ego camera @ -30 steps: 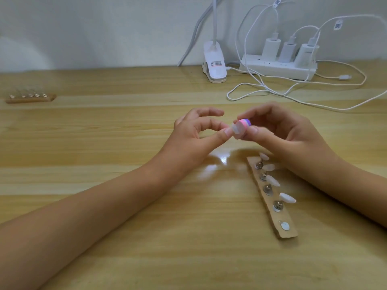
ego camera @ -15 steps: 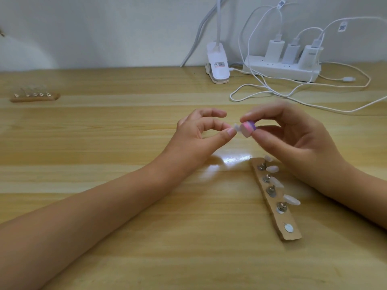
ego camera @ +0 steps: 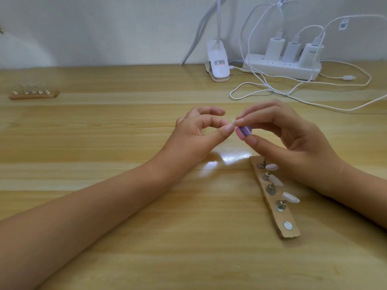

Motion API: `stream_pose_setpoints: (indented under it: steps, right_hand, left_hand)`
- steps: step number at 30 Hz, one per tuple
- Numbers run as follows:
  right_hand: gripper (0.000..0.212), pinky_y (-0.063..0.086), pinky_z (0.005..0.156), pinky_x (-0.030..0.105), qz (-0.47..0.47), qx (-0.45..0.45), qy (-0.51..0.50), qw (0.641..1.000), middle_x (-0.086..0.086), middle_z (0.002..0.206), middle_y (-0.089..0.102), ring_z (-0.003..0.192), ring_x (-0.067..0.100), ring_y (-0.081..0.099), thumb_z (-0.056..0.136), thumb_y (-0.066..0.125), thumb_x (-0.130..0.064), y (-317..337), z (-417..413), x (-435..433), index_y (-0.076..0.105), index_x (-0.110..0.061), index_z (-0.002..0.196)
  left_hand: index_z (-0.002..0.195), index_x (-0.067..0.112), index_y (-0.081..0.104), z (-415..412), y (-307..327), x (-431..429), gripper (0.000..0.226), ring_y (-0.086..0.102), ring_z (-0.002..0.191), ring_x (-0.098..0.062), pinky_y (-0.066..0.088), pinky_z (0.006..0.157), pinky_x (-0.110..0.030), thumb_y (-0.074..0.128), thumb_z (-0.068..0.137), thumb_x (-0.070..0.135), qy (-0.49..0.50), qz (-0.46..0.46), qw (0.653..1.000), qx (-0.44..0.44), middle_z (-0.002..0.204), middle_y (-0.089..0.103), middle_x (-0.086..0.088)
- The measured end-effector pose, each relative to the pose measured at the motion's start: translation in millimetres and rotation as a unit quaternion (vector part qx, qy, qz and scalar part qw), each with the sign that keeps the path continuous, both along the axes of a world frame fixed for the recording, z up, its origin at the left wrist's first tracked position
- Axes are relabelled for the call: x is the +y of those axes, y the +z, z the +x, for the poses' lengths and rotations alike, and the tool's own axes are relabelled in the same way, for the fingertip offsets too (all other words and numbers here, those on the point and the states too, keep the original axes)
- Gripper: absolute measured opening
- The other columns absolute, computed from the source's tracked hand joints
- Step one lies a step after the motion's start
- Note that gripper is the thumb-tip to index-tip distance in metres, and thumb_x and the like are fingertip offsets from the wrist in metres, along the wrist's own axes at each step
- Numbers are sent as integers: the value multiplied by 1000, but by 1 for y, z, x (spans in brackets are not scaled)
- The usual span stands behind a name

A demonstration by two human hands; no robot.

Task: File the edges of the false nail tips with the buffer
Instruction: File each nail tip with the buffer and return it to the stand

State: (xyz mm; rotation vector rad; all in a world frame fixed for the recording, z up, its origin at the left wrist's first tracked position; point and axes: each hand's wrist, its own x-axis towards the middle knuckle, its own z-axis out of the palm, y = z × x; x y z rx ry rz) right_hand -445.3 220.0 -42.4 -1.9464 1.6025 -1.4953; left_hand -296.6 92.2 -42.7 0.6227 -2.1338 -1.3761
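A wooden table is seen from above the person's two bare forearms. Far left, well apart from the work, lies a small strip of holders. At centre, the left hand pinches one false nail tip between thumb and forefinger. A small pink and purple buffer appears to touch it from the right, gripped between the thumb and fingers of the right hand. Below that hand lies a cardboard strip with metal pegs, three carrying more nail tips.

Filing of this one tip's edge seems under way. The next move likely calls for short, light strokes and a firm pinch. The tip would need turning to reach its other side.
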Motion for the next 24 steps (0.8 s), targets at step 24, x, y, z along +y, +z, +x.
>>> stream_pose_setpoints:
  steps: [24]
  right_hand:
    - [21, 49, 102, 33, 20, -87, -5, 996, 7, 115, 63, 118, 22, 60, 89, 66, -18, -5, -5, -2, 62, -15, 110]
  left_hand:
    - [79, 33, 70, -1, 1, 0, 7, 41, 130, -12, 35, 91, -5, 69, 85, 32, 3, 17, 1000, 15, 117, 55, 23]
